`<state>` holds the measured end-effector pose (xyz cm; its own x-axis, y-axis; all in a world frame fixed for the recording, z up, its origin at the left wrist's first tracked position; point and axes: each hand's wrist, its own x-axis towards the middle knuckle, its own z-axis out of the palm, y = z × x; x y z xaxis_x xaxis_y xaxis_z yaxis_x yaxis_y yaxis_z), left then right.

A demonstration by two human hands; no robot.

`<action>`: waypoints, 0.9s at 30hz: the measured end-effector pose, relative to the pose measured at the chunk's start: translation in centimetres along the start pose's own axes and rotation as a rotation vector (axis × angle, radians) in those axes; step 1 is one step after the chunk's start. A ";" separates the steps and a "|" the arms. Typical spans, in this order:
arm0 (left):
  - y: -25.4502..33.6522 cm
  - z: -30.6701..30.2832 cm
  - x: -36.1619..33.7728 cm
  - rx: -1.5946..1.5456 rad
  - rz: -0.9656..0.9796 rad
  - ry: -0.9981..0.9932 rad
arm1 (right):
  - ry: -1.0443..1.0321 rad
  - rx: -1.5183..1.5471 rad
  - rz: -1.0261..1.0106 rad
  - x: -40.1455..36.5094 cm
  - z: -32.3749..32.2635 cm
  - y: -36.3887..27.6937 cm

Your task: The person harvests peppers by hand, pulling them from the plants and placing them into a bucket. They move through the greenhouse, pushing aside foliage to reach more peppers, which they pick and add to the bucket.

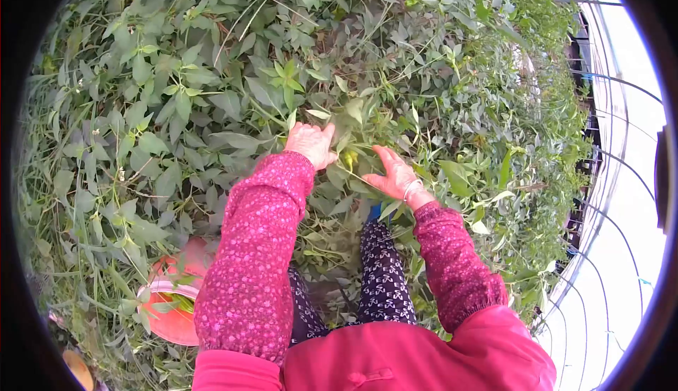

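Both hands reach into dense green plants in front of the body. My left hand (311, 145) is among the leaves, thumb and a finger apart, its other fingertips partly hidden by foliage. Just right of it hang yellow-green peppers (349, 158), between the two hands. My right hand (395, 175), with a bracelet at the wrist, is spread beside the peppers, thumb and fingers apart and nothing visible in it. Neither hand is seen closed round a pepper.
A red bucket (169, 324) with green-yellow contents stands among the plants at lower left. My patterned trouser legs (385, 278) are below the hands. Curved hoops and a pale cover (614, 179) run along the right side. A round tan object (78, 370) lies at bottom left.
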<state>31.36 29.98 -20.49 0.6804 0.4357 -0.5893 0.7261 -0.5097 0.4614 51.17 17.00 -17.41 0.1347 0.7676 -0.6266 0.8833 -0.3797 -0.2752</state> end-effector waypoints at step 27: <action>-13.2 1.0 -21.2 0.480 0.156 -0.006 | -0.365 -0.738 0.430 -12.9 -3.0 10.0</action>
<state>7.24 26.72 -14.78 0.7753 0.3237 -0.5424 0.4875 -0.8527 0.1879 59.61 4.88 -9.84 0.4779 0.3796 -0.7922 0.8691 -0.0733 0.4891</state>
